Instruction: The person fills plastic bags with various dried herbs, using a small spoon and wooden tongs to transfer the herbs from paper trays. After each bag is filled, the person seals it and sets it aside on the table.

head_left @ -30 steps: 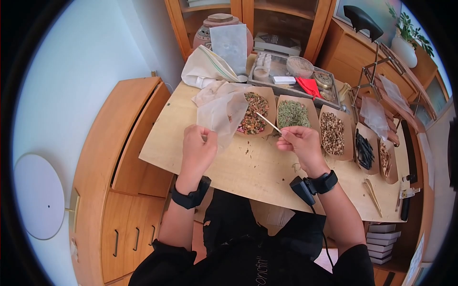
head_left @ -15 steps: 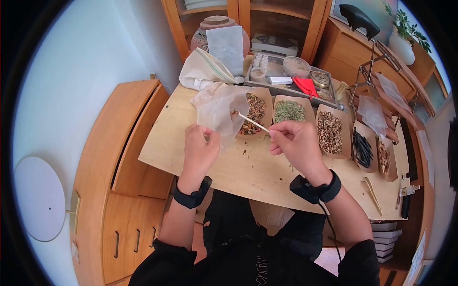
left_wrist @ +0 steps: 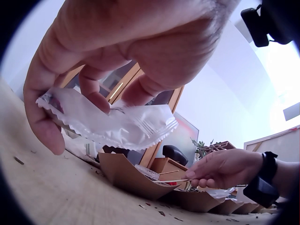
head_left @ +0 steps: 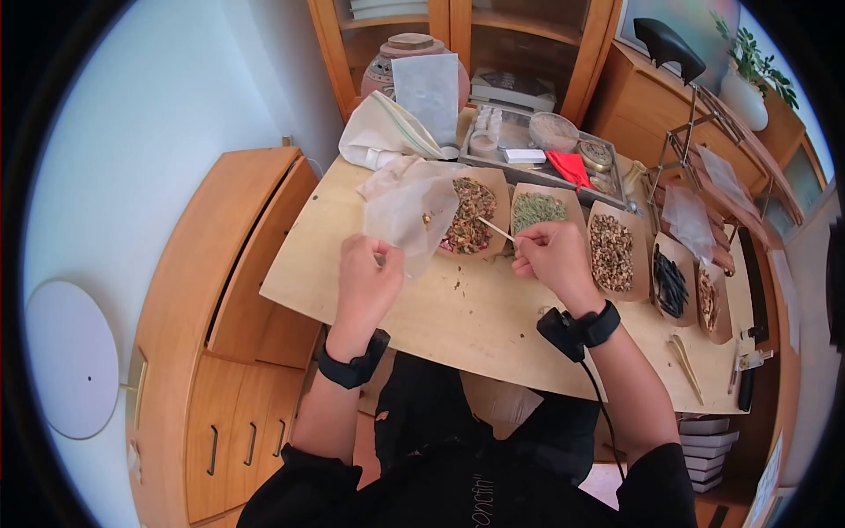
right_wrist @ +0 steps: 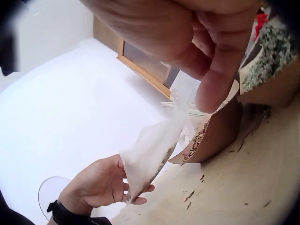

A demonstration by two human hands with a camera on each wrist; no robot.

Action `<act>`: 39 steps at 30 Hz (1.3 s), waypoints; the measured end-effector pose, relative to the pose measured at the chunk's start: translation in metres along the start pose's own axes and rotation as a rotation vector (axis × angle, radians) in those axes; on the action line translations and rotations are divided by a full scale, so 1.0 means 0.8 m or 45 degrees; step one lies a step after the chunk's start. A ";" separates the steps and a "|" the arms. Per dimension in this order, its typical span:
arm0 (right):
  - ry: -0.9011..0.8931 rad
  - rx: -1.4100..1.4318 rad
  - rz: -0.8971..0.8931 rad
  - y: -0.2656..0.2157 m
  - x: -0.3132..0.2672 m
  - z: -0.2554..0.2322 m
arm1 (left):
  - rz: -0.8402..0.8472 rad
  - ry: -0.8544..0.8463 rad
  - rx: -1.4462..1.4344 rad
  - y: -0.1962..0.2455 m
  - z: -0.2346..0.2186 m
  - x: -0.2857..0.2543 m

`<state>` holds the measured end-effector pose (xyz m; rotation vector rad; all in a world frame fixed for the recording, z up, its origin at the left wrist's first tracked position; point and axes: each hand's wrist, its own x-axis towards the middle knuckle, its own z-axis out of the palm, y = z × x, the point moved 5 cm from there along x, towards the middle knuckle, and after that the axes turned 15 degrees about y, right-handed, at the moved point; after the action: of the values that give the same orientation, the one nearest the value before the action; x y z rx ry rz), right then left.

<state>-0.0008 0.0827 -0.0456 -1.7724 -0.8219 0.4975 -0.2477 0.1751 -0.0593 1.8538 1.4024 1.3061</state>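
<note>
My left hand (head_left: 370, 277) grips a translucent white sachet (head_left: 409, 220) by its lower end, and its upper part spreads toward the trays. The sachet's crimped edge shows in the left wrist view, where fingers curl around it. A few brown bits show on the sachet, and a dark line of contents runs along its lower side in the right wrist view. In my right hand (head_left: 556, 260), thumb and fingers pinch a thin pale stick (head_left: 497, 230). Its far tip overlaps the mixed dried petals (head_left: 466, 231) in the nearest-left paper tray (head_left: 500, 194).
Further right stand paper trays of green herb (head_left: 539, 209), brown pieces (head_left: 612, 251), black sticks (head_left: 670, 286) and pale chips (head_left: 708, 299). Behind them lies a grey tray (head_left: 493, 163) with jars and a red pouch (head_left: 570, 167). Wooden tweezers (head_left: 686, 368) rest at the table's right; crumbs dot the front.
Half a second ago the stick's tip was at the sachet with a small brown clump. Now my right hand has drawn back rightward, and the tip is over the dried petals again.
</note>
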 end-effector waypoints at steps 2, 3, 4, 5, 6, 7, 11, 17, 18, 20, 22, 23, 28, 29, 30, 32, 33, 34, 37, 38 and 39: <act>-0.040 0.111 0.070 0.011 0.011 0.009 | -0.014 0.001 -0.004 0.002 0.000 0.000; -0.077 0.220 0.148 0.017 0.014 0.013 | -0.032 0.016 -0.016 0.001 -0.001 -0.001; -0.080 0.220 0.147 0.021 0.016 0.014 | -0.051 0.029 -0.028 0.000 -0.002 -0.001; -0.078 0.304 0.182 0.025 0.017 0.014 | -0.052 0.031 -0.027 -0.001 -0.003 -0.001; -0.076 0.386 0.218 0.027 0.018 0.014 | -0.040 0.032 -0.016 -0.002 -0.003 0.000; -0.077 0.385 0.219 0.028 0.018 0.012 | -0.028 0.032 -0.005 -0.003 -0.003 0.000; -0.076 0.449 0.279 0.030 0.016 0.006 | -0.013 0.009 -0.008 -0.007 -0.002 0.003; -0.071 0.459 0.285 0.032 0.013 -0.003 | -0.033 0.014 -0.030 -0.004 0.003 0.001; -0.066 0.475 0.287 0.031 0.012 -0.006 | 0.052 0.062 -0.008 -0.004 0.003 0.001; -0.062 0.478 0.282 0.025 0.008 -0.014 | 0.137 0.111 0.015 -0.004 0.004 0.000; -0.058 0.482 0.277 0.015 0.003 -0.022 | 0.156 0.131 0.040 -0.004 0.005 0.000; -0.072 0.474 0.245 0.007 0.000 -0.027 | 0.155 0.132 0.041 -0.002 0.004 0.000; -0.128 0.398 0.138 -0.032 -0.022 -0.026 | 0.005 -0.011 0.006 0.008 0.007 -0.001; -0.155 0.333 0.054 -0.041 -0.028 -0.018 | 0.011 -0.018 0.005 0.005 0.012 -0.001; -0.182 0.266 -0.030 -0.049 -0.034 -0.012 | 0.105 0.051 0.019 0.003 0.013 -0.001; -0.142 0.094 -0.242 -0.064 -0.047 -0.009 | 0.200 0.117 0.033 0.002 0.014 -0.002; -0.108 -0.083 -0.455 -0.072 -0.053 -0.008 | 0.174 0.100 0.017 0.001 0.015 -0.002; -0.044 -0.034 -0.522 -0.075 -0.054 -0.013 | 0.146 0.085 0.002 0.001 0.015 -0.003; 0.122 0.103 -0.290 -0.067 -0.052 -0.035 | 0.014 -0.013 0.013 -0.004 0.008 -0.002; 0.101 -0.001 -0.253 -0.064 -0.048 -0.041 | 0.011 -0.013 0.014 -0.006 0.007 -0.002; 0.101 -0.002 -0.250 -0.057 -0.045 -0.043 | -0.055 -0.009 -0.043 -0.011 0.007 -0.002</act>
<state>-0.0150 0.0424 0.0071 -1.6804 -0.9288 0.2950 -0.2471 0.1781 -0.0692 1.7946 1.4005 1.2926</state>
